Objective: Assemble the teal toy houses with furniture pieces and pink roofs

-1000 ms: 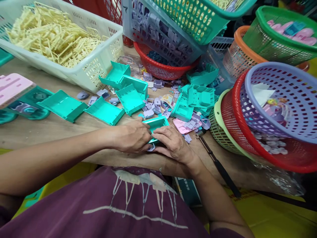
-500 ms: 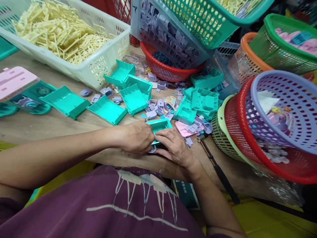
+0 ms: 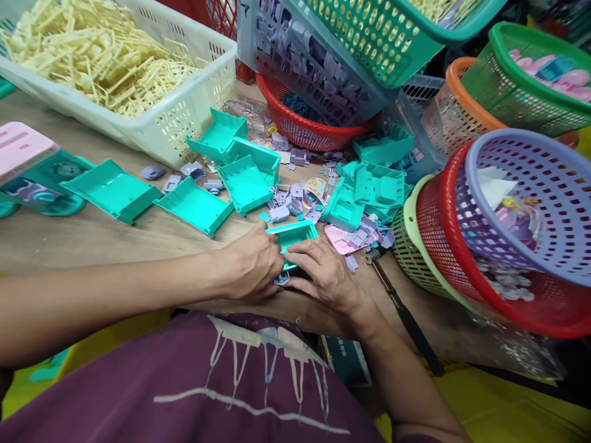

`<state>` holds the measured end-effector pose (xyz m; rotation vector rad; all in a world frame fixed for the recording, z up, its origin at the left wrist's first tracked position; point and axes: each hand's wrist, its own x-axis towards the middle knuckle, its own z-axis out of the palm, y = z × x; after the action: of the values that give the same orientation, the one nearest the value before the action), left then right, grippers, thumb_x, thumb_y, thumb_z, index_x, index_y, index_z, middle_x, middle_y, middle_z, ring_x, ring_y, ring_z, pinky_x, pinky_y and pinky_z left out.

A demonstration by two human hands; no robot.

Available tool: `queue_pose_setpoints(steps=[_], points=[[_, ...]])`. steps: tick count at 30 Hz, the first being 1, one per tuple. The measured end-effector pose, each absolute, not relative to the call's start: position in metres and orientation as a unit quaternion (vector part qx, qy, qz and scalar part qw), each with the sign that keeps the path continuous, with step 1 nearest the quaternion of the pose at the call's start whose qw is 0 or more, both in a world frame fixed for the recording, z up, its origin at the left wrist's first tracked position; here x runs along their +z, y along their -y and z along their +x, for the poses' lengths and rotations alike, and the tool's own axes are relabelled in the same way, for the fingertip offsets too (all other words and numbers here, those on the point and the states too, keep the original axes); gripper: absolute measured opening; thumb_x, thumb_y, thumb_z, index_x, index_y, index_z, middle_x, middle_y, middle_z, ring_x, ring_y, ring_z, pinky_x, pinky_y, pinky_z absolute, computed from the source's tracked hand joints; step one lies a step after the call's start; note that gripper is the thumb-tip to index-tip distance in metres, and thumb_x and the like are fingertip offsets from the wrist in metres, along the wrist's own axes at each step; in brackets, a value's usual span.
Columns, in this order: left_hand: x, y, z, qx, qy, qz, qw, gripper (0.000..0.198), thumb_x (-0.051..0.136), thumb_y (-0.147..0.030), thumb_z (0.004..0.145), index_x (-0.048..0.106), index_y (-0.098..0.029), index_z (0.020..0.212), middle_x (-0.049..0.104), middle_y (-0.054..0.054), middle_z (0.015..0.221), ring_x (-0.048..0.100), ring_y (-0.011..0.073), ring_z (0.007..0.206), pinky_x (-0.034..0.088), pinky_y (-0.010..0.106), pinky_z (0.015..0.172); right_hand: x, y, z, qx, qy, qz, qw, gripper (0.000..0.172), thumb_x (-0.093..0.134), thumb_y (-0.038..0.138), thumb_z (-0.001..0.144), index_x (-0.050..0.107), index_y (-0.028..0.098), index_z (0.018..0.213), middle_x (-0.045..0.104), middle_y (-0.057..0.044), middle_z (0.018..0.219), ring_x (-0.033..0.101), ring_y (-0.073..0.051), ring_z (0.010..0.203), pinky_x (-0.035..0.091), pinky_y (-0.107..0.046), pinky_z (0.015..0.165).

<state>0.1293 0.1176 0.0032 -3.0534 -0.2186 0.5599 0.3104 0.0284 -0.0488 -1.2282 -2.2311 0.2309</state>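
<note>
A teal plastic tray-like part is held near the table's front edge, a small lilac piece at its lower side. My left hand grips the teal part's left end with curled fingers. From the right, my right hand holds its front wall between thumb and fingers. Beyond them lie lilac pieces and a teal tray. Two more teal trays rest to the left. A pink plate is right of my hands.
A hammer lies at the right. Stacked baskets stand beyond it. At the back are a white crate of cream parts and a red basket. A pink-topped case is far left.
The view has shifted slightly, moving the table items a little left in the picture. Both hands keep their hold on the teal part; my left hand has tilted slightly.
</note>
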Motion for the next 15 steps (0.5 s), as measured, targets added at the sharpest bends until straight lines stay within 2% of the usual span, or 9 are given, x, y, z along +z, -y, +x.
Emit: queue_pose_setpoints(steps=[5, 10, 13, 15], points=[[0.015, -0.123, 0.138, 0.220, 0.073, -0.972, -0.039, 0.026, 0.053, -0.032, 0.088, 0.067, -0.013, 0.076, 0.072, 0.012, 0.079, 0.063, 0.0310, 0.079, 0.037, 0.061, 0.087, -0.047, -0.028, 0.306, 0.088, 0.825, -0.480, 0.285, 0.030, 0.068, 0.034, 0.088, 0.062, 0.017, 0.112, 0.068, -0.012, 0.111, 0.059, -0.026, 0.101, 0.046, -0.046, 0.094], [0.007, -0.128, 0.135, 0.175, 0.061, -0.982, -0.028, 0.026, 0.057, -0.035, 0.083, 0.066, -0.013, 0.074, 0.071, 0.014, 0.074, 0.063, 0.0322, 0.077, 0.040, 0.054, 0.078, -0.043, -0.029, 0.303, 0.088, 0.816, -0.500, 0.275, 0.027, 0.067, 0.035, 0.088, 0.061, 0.017, 0.108, 0.067, -0.011, 0.108, 0.059, -0.024, 0.099, 0.047, -0.044, 0.090], [-0.006, -0.134, 0.130, 0.129, 0.040, -0.990, -0.035, 0.031, 0.059, -0.044, 0.082, 0.067, -0.014, 0.076, 0.071, 0.013, 0.074, 0.063, 0.0308, 0.076, 0.041, 0.052, 0.081, -0.040, -0.028, 0.300, 0.094, 0.817, -0.495, 0.281, 0.032, 0.067, 0.036, 0.088, 0.059, 0.017, 0.113, 0.066, -0.011, 0.110, 0.059, -0.023, 0.100, 0.048, -0.042, 0.091], [-0.010, -0.138, 0.125, 0.085, 0.034, -0.995, -0.046, 0.033, 0.062, -0.046, 0.080, 0.067, -0.014, 0.077, 0.071, 0.012, 0.074, 0.063, 0.0297, 0.075, 0.041, 0.049, 0.082, -0.036, -0.024, 0.300, 0.100, 0.815, -0.487, 0.297, 0.042, 0.069, 0.039, 0.087, 0.055, 0.018, 0.121, 0.063, -0.012, 0.117, 0.059, -0.024, 0.107, 0.048, -0.042, 0.095]])
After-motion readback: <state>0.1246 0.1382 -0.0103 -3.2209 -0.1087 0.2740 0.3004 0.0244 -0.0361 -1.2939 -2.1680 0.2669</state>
